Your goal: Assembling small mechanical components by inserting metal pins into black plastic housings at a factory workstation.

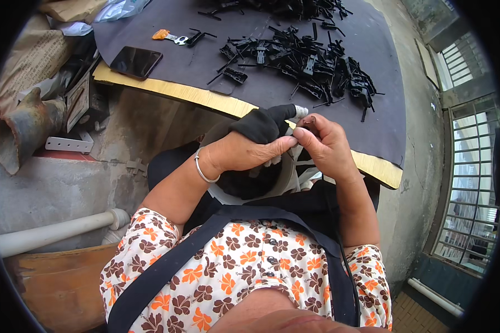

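Observation:
My left hand [250,137] wears a black cloth covering over part of it, with white wrapping on a fingertip. A bracelet circles its wrist. Its thumb reaches to the fingertips of my right hand [329,145], which is bare and curled into a pinch. The two hands meet just over the table's front edge, and whatever lies between the fingers is too small and hidden to name. Below them, at my lap, stands a pale round bucket [286,180] with dark contents. Just beyond the hands, a heap of black plastic clip-like parts [311,64] lies on the dark table cover [378,130].
More black parts [283,10] are piled at the far side. A phone [136,62] lies near the table's left corner, by a small orange-handled metal tool [169,36]. Sacks [33,66] and a rusty pipe piece [25,130] crowd the left. A barred window [472,183] is at right.

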Demonstrator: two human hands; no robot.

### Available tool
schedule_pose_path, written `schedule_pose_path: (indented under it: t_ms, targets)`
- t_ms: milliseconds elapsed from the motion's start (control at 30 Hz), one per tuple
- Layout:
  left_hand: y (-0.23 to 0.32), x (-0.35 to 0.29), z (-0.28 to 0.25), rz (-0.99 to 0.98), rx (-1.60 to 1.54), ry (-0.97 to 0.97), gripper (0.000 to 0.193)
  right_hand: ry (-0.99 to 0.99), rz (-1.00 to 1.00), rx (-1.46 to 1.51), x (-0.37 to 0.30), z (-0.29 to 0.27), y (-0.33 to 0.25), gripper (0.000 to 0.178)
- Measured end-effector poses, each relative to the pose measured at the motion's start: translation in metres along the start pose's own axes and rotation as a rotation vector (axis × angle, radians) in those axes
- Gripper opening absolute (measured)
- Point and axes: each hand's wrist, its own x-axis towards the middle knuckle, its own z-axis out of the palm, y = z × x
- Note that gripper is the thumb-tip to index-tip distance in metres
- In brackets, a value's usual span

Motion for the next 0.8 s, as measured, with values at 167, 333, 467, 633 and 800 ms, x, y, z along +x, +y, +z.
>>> schedule_pose_path:
  t_ms: [167,333,467,633,800]
  targets:
    - [-0.007,0.0,0.003,0.125,-0.031,0.1,0.041,0.062,0.0,0.039,-0.002,0.0,-0.012,0.021]
    - [-0.02,0.004,0.002,0.365,0.171,0.269,0.037,0.077,-0.52,-0.34,-0.003,0.015,-0.021,0.033]
    - [0.007,-0.006,-0.003,-0.12,-0.205,0.069,0.031,0.268,-0.269,-0.172,-0.005,0.024,-0.015,0.02]
    - [-0.014,0.002,0.004,0.36,0.285,0.122,0.027,0.138,0.067,0.222,0.002,0.017,-0.006,0.019]
    - [-0.012,-0.002,0.006,0.308,0.271,0.238,0.032,0.021,-0.022,-0.064,0.0,0.007,-0.008,0.021]
